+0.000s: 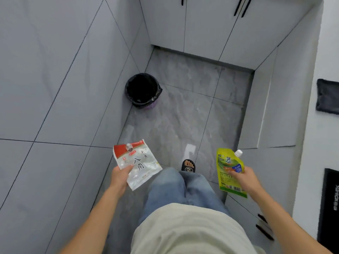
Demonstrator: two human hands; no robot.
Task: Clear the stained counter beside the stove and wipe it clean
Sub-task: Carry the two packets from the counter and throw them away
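My left hand [120, 177] pinches a flat clear packet with a red top band [139, 162], thumb on its front, held low over the floor at the left. My right hand [245, 177] grips a yellow-green spouted pouch with a white cap [229, 171] at the right, close to the cabinet fronts. A round bin lined with a black bag [142, 90] stands on the floor ahead, in the corner against the tiled wall. The white counter [328, 52] shows only as a strip at the right edge, with a dark grey cloth [327, 97] lying on it.
Grey marble floor tiles [183, 110] stretch between the tiled wall on the left and the grey cabinets [271, 110] on the right. More cabinet doors with black handles [240, 7] close the far end. A black appliance edge [330, 204] sits on the counter at lower right.
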